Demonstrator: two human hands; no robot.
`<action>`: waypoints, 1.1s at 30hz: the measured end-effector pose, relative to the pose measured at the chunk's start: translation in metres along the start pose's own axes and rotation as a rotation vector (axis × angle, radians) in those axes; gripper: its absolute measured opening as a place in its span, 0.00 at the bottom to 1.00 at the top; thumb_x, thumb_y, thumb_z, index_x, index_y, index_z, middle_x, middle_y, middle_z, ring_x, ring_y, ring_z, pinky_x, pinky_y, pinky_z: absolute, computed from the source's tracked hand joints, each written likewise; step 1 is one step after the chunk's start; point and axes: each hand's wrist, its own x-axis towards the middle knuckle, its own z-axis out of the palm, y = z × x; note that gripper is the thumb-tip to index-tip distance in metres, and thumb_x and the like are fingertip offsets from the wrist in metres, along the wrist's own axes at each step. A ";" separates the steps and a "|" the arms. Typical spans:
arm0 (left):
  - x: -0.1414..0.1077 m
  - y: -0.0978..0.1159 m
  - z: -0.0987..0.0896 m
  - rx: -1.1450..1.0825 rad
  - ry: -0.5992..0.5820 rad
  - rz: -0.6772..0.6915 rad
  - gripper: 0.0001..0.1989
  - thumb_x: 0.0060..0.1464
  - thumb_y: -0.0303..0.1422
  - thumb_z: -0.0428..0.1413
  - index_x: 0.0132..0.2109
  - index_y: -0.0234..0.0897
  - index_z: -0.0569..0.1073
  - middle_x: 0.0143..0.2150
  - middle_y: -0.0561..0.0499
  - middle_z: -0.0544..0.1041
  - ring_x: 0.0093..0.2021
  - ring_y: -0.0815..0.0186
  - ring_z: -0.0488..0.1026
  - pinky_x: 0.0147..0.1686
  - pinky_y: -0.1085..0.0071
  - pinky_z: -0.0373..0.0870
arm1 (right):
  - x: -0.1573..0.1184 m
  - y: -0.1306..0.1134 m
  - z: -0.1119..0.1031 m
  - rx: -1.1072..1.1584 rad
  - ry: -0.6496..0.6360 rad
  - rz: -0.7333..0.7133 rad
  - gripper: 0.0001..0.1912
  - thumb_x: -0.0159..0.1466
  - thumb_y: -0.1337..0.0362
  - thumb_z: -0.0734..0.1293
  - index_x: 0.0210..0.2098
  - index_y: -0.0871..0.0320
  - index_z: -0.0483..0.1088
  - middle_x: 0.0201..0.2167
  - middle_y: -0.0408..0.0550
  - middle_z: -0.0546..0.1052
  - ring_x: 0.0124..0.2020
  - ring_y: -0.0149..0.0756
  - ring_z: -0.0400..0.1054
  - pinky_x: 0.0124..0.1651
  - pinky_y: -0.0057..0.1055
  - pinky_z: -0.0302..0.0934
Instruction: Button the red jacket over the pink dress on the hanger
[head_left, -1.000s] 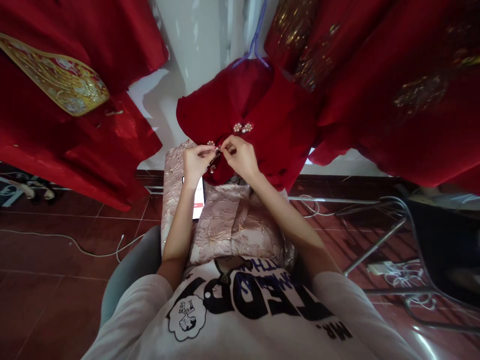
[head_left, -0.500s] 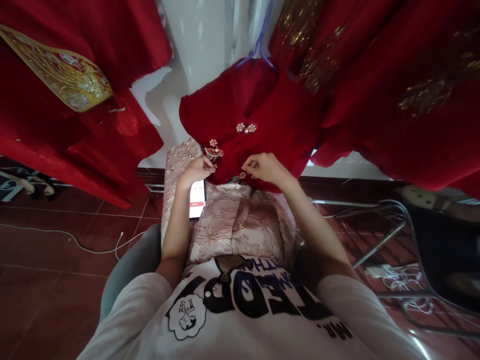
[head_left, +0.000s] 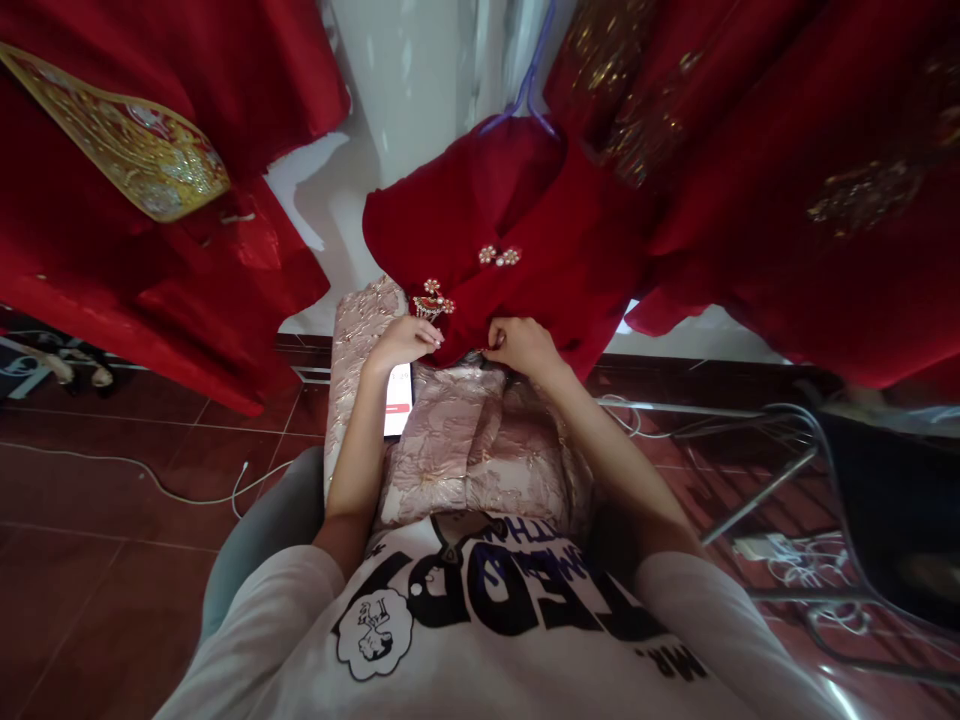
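A red garment [head_left: 555, 240] with a deep collar hangs from a purple hanger [head_left: 529, 85], its lower part reaching toward my lap. Pearl flower fasteners [head_left: 499, 257] sit at its front. A jewelled fan-shaped ornament [head_left: 430, 305] with flowers is on its left side, just above my left hand [head_left: 409, 342]. The fingers of that hand are pinched together at the garment's edge. My right hand [head_left: 523, 348] is curled, with its fingertips closed on the lower front edge. The flower ornament there is mostly covered by my fingers.
Pink brocade cloth [head_left: 435, 450] covers my lap, and a lit phone [head_left: 398, 400] lies on it. Red garments with gold embroidery [head_left: 165, 170] hang on both sides. A metal-framed chair [head_left: 892, 500] and tangled white cables [head_left: 806, 560] are at right. Another cable [head_left: 150, 478] crosses the tiled floor.
My right hand has shifted slightly down and curled more, now covering the lower flower ornament. My left hand has moved slightly right, still by the fan-shaped ornament. A person's foot at far right is no longer visible.
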 end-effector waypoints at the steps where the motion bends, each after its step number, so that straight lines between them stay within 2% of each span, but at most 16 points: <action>1: 0.000 0.000 0.000 -0.028 0.011 -0.001 0.11 0.43 0.16 0.60 0.32 0.33 0.83 0.31 0.48 0.84 0.34 0.65 0.81 0.39 0.71 0.76 | 0.001 0.003 -0.002 0.059 0.007 -0.018 0.07 0.59 0.70 0.75 0.33 0.56 0.74 0.37 0.46 0.83 0.43 0.42 0.79 0.43 0.33 0.68; 3: 0.000 0.001 0.001 -0.095 0.048 -0.004 0.12 0.43 0.15 0.59 0.32 0.32 0.83 0.30 0.48 0.83 0.33 0.65 0.81 0.40 0.71 0.77 | 0.003 0.010 -0.006 0.269 -0.051 -0.085 0.09 0.56 0.70 0.76 0.31 0.57 0.71 0.32 0.45 0.81 0.36 0.37 0.78 0.39 0.31 0.68; 5: 0.000 0.002 0.002 -0.139 0.080 -0.013 0.11 0.42 0.15 0.59 0.31 0.32 0.82 0.29 0.49 0.83 0.32 0.65 0.80 0.40 0.71 0.76 | 0.005 0.015 -0.010 0.552 -0.197 -0.182 0.12 0.54 0.64 0.77 0.31 0.57 0.71 0.29 0.44 0.81 0.32 0.34 0.77 0.36 0.30 0.70; 7: 0.000 0.003 0.002 -0.134 0.085 -0.016 0.10 0.42 0.16 0.60 0.29 0.32 0.82 0.28 0.49 0.83 0.32 0.65 0.80 0.39 0.71 0.76 | 0.006 0.017 -0.012 0.753 -0.296 -0.283 0.13 0.55 0.57 0.77 0.32 0.57 0.73 0.31 0.46 0.82 0.32 0.34 0.78 0.36 0.30 0.72; 8: 0.000 0.004 0.002 -0.117 0.079 -0.013 0.09 0.42 0.16 0.60 0.29 0.32 0.82 0.28 0.49 0.83 0.32 0.65 0.79 0.39 0.71 0.76 | 0.006 0.016 -0.012 0.793 -0.294 -0.329 0.13 0.56 0.56 0.76 0.32 0.57 0.74 0.33 0.47 0.83 0.34 0.35 0.79 0.38 0.31 0.73; 12: -0.001 0.007 0.000 -0.011 0.077 0.021 0.06 0.41 0.19 0.63 0.27 0.32 0.82 0.28 0.51 0.82 0.32 0.64 0.79 0.39 0.71 0.75 | 0.006 0.003 0.002 0.706 -0.110 -0.391 0.05 0.61 0.62 0.73 0.35 0.57 0.81 0.39 0.47 0.85 0.40 0.37 0.81 0.50 0.35 0.75; 16: 0.000 0.007 0.000 0.021 0.086 0.019 0.04 0.41 0.21 0.64 0.26 0.33 0.82 0.27 0.51 0.82 0.32 0.64 0.79 0.37 0.72 0.74 | 0.008 -0.010 0.021 0.599 0.024 -0.355 0.09 0.66 0.70 0.69 0.41 0.56 0.83 0.47 0.49 0.85 0.47 0.37 0.81 0.55 0.35 0.75; 20: 0.001 0.002 0.002 0.045 0.088 0.022 0.03 0.42 0.25 0.64 0.28 0.34 0.83 0.28 0.52 0.83 0.32 0.64 0.79 0.33 0.74 0.71 | 0.010 -0.013 0.030 0.595 -0.019 -0.307 0.10 0.66 0.70 0.69 0.43 0.57 0.83 0.49 0.49 0.84 0.46 0.35 0.81 0.54 0.34 0.76; 23: 0.002 0.000 0.004 0.052 0.104 0.013 0.05 0.42 0.26 0.64 0.30 0.33 0.85 0.29 0.51 0.83 0.32 0.64 0.78 0.31 0.75 0.69 | 0.009 -0.012 0.030 0.589 -0.027 -0.300 0.10 0.66 0.69 0.70 0.45 0.58 0.82 0.50 0.51 0.83 0.47 0.36 0.81 0.54 0.35 0.77; 29: 0.008 -0.006 0.008 0.059 0.171 0.006 0.08 0.41 0.24 0.64 0.33 0.31 0.86 0.30 0.49 0.84 0.33 0.63 0.79 0.32 0.74 0.69 | 0.008 -0.011 0.025 0.492 -0.046 -0.361 0.12 0.68 0.68 0.69 0.49 0.56 0.82 0.53 0.50 0.82 0.51 0.37 0.79 0.57 0.36 0.75; 33: 0.012 -0.012 0.009 0.050 0.157 0.011 0.07 0.40 0.24 0.63 0.30 0.31 0.85 0.28 0.51 0.83 0.31 0.64 0.77 0.30 0.74 0.68 | 0.009 -0.008 0.029 0.453 -0.052 -0.380 0.14 0.68 0.69 0.68 0.51 0.59 0.81 0.55 0.53 0.81 0.53 0.39 0.78 0.57 0.35 0.75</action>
